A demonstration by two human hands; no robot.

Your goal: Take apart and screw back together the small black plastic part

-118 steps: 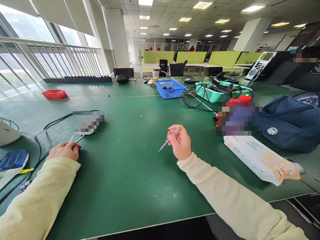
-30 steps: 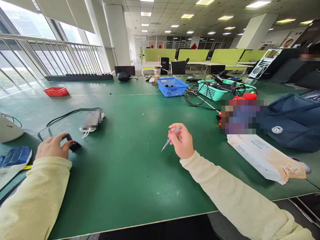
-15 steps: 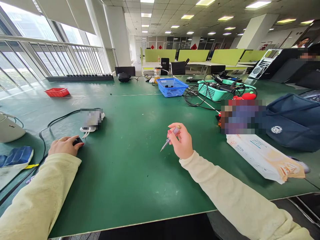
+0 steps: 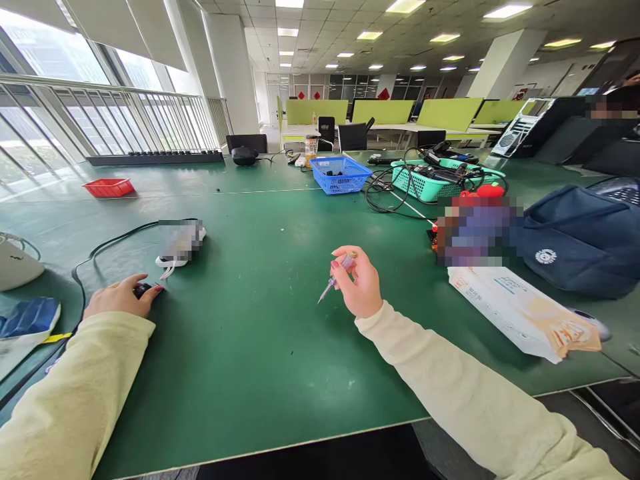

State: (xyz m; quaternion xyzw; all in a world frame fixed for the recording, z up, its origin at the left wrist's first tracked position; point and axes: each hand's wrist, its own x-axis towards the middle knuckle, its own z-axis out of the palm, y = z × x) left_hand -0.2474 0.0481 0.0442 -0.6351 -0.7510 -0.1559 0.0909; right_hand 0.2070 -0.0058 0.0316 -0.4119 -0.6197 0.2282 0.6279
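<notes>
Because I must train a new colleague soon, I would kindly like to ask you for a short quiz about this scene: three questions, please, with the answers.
1. Open question: What is in the right hand?
2. True or false: In the picture, the red tray stands to the left of the blue basket.
3. Multiple choice: Which colour is the small object at the fingers of the left hand?
a) white
b) black
c) yellow

Key:
1. A slim pointed tool, its tip towards the table.
2. True.
3. b
</notes>
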